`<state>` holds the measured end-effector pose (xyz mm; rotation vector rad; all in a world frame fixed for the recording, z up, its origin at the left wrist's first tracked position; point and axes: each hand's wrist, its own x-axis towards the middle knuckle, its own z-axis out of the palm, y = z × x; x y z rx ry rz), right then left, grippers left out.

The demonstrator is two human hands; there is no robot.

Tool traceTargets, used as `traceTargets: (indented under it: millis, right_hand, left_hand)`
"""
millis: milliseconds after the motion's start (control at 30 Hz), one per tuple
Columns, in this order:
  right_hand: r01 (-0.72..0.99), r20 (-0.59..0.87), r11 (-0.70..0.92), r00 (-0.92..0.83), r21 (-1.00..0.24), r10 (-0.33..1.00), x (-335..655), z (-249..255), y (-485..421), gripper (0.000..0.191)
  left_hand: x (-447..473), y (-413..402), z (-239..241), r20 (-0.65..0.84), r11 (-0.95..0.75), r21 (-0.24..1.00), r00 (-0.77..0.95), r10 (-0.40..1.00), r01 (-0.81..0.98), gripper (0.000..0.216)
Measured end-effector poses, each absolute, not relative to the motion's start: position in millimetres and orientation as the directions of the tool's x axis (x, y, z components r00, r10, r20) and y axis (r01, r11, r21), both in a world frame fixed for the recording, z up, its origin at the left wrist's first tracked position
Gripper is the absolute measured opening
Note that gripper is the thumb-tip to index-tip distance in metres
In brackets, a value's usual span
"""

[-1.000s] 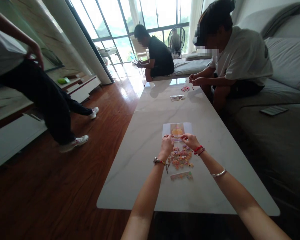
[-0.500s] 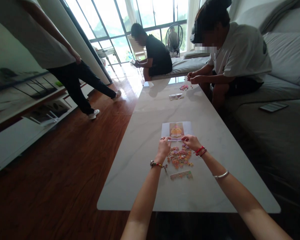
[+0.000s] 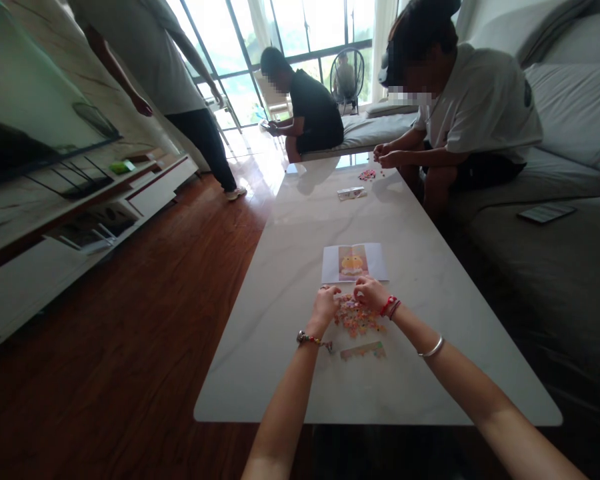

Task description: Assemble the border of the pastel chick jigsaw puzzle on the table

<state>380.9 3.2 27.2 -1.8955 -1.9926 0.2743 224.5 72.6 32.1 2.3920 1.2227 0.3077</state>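
hands drawn back onto the puzzle pile

change from earlier frames: both hands sat at the near edge of the reference picture [image 3: 354, 263] half a second ago; they now rest closer to the person, over the pile of loose puzzle pieces [image 3: 356, 319] on the white table [image 3: 290, 280]. the picture is now fully uncovered. the standing person [image 3: 155, 53] at the left has moved further off toward the window.

left hand [image 3: 326, 303]: fingers curled, at the left edge of the pile, touching it. whether a piece is pinched cannot be told. beaded bracelet on the wrist.

right hand [image 3: 371, 292]: fingers bent down onto the far edge of the pile. grip likewise cannot be told; the fingertips face away from the camera. red cord at the wrist, silver bangle further up the forearm.

pile: lies between the two hands, just nearer than the picture.

joined strip of pieces [image 3: 363, 350]: just nearer than the pile, apart from both hands.

others: a seated person in a white shirt [image 3: 475, 107] works at a second small pile [image 3: 367, 175] at the table's far end.

hard to make out: single pieces are too small to tell apart; the far part of the pile is hidden under the hands; the standing person is cut off at the top edge.
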Motion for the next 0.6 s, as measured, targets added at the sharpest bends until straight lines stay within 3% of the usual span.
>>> traceTargets:
  millis: [300, 467, 600]
  right_hand:
    - [0.935, 0.106, 0.057, -0.021, -0.350, 0.994, 395, 28, -1, 0.007]
    - [0.918, 0.117, 0.055, -0.010, -0.392, 0.993, 409, 24, -3, 0.005]
    - [0.900, 0.143, 0.035, 0.030, -0.434, 0.989, 425, 18, 0, 0.015]
  left_hand:
    - [216, 78, 26, -0.061, -0.472, 0.431, 0.546, 0.835, 0.769, 0.019]
    - [217, 79, 25, -0.027, -0.478, 0.438, 0.543, 0.840, 0.761, 0.020]
    - [223, 73, 29, 0.016, -0.514, 0.445, 0.567, 0.823, 0.733, 0.023]
